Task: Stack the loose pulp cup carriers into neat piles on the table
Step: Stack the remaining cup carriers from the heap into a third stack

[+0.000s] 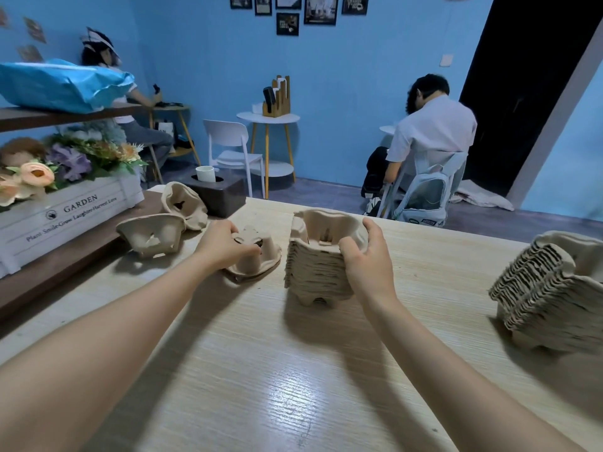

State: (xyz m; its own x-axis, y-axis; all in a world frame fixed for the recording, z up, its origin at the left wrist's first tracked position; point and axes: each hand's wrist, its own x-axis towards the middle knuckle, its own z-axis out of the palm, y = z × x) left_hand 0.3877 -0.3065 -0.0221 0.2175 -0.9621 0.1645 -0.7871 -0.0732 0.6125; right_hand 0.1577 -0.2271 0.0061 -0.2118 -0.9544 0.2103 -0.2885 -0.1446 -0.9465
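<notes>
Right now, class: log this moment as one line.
left hand: grips loose carrier | right hand: holds middle pile | two carriers loose | second pile at right

1. The white wooden planter box [70,220], at about nine o'clock from the table's middle, bears the word "GARDEN" in dark capitals on its front slat, beside a small round emblem too small to make out.
2. On the slat below, the same box carries a line in smaller letters: "Plant. Smile. Grow. Laughter. Harvest. Love", running slantwise with the box.
3. The framed pictures [321,9] on the blue wall at twelve o'clock show lettering, but it is too small and blurred to read.
4. The pale backpack [424,203] on the floor at about one o'clock has dark label strips along its lower edge; their text cannot be read.
</notes>
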